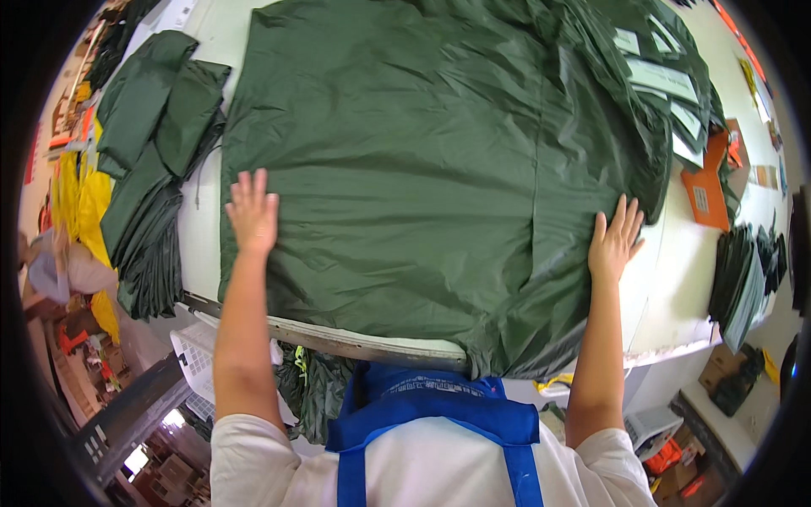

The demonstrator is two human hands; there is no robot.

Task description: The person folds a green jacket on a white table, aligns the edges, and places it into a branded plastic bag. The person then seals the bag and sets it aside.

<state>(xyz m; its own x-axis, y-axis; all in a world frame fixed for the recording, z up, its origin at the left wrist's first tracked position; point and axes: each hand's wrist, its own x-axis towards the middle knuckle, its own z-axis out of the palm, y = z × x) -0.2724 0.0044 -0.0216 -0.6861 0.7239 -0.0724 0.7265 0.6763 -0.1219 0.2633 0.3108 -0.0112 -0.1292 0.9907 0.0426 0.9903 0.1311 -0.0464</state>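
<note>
A large dark green sheet of thin, shiny waterproof fabric [397,169] lies spread over the white table, creased across its width, with a seam running down its right part. Its lower right corner hangs over the near edge. Flat on the fabric's left side rests my left hand [253,215], fingers spread, holding nothing. My right hand [615,238] presses on the right side of the fabric with its fingers stretched out. Toward the far right the fabric is bunched in folds. What kind of garment or cover it is, I cannot tell.
Folded green pieces [144,169] are stacked at the table's left. White paper packets [663,80] lie on green fabric at the far right, near an orange box [708,186]. More dark folded pieces [737,279] hang at the right edge. A person [68,270] is at the far left.
</note>
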